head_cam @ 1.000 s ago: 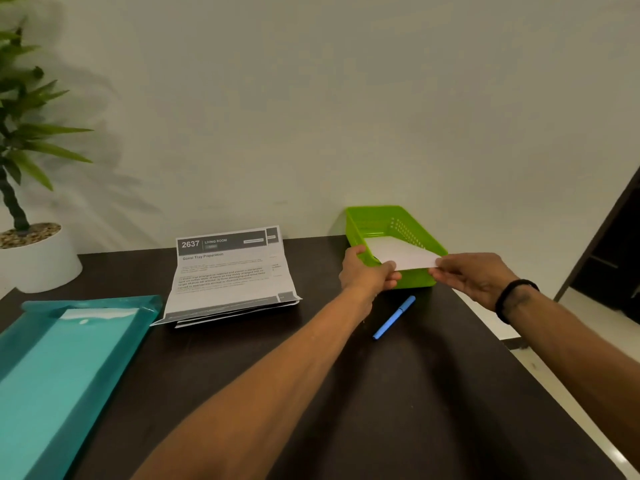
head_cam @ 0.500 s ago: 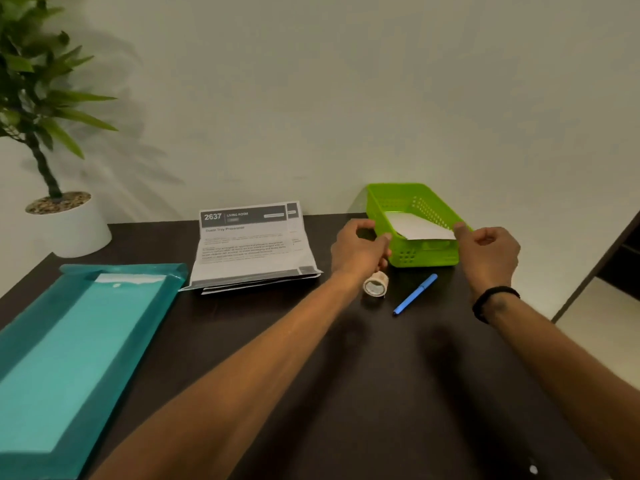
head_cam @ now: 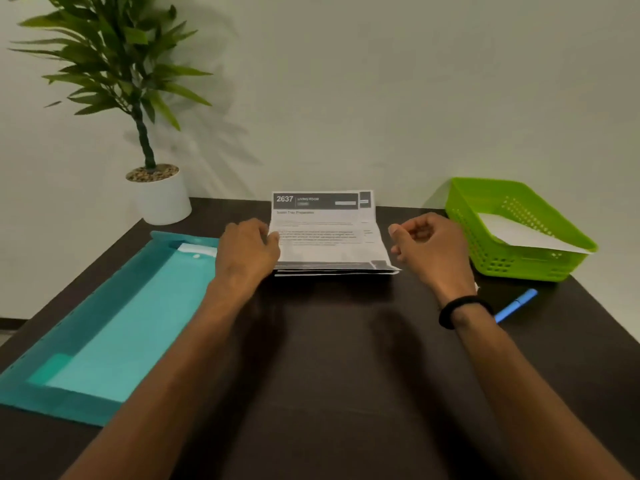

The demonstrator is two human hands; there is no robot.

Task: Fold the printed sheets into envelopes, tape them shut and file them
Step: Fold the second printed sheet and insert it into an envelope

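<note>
Printed sheets (head_cam: pixel 329 233) are stacked at the far middle of the dark table (head_cam: pixel 332 358), close to the wall; the top sheet carries a dark header band with the number 2637 (the smaller print is too blurred to be read), and its far part is tilted up from a crease while the lower edges of the sheets beneath are seen fanned slightly at the near side. The left hand (head_cam: pixel 247 252) is laid at the left edge of the stack, its fingertips touching or pinching the top sheet's edge; which of the two cannot be told, since the fingers are hidden behind the back of the hand. The right hand (head_cam: pixel 429 247) is held just beside the stack's right edge, apart from the paper, with its fingers loosely curled and nothing held in them; a black band (head_cam: pixel 462 310) is worn on that wrist. A green basket (head_cam: pixel 512 268) is set at the right of the table, and a folded white envelope (head_cam: pixel 519 235) is lying inside it, leaning toward the near right wall; a blue pen (head_cam: pixel 516 304) is lying on the table just in front of the basket. A teal folder (head_cam: pixel 114 327) is spread flat at the left; a potted plant (head_cam: pixel 152 188) is placed at the far left corner.
</note>
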